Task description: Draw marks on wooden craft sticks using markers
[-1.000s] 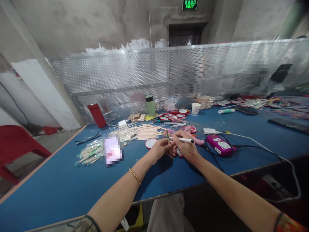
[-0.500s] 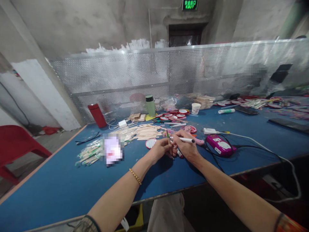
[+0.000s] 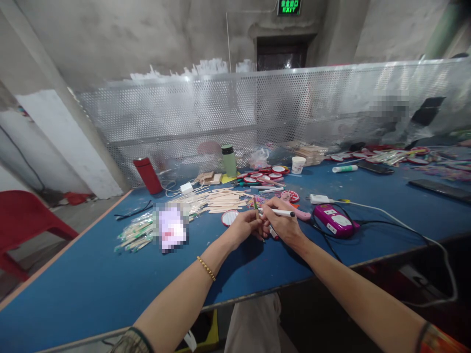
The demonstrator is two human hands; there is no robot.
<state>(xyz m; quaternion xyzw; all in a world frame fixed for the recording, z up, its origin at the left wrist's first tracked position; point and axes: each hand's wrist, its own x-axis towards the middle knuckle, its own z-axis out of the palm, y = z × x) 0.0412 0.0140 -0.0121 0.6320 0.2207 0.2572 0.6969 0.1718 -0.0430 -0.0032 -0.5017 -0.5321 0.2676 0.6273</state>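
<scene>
My left hand [image 3: 243, 229] is closed on a slim wooden craft stick [image 3: 256, 212] held upright, green near its top. In my right hand [image 3: 282, 224] is a white marker pen [image 3: 282, 213] with a black rear end; its tip meets or comes close to the stick, but my fingers hide the exact contact. Under the right hand lies another white marker with a red end [image 3: 273, 233]. A round red-rimmed disc [image 3: 229, 218] sits just left of my left hand. Loose craft sticks [image 3: 225, 201] are spread behind it.
Bagged sticks with green ends [image 3: 136, 233] and a blurred-out phone-like object [image 3: 172, 229] lie left. A purple power strip [image 3: 335, 220] with cables stands right. Behind are a red bottle [image 3: 147, 175], green bottle [image 3: 229, 161], red-rimmed discs [image 3: 257, 177], paper cup [image 3: 298, 165] and metal screen [image 3: 206, 108].
Both hands stay in almost the same place. The marker pen and my right hand have shifted very slightly left; the craft stick is still in my left hand.
</scene>
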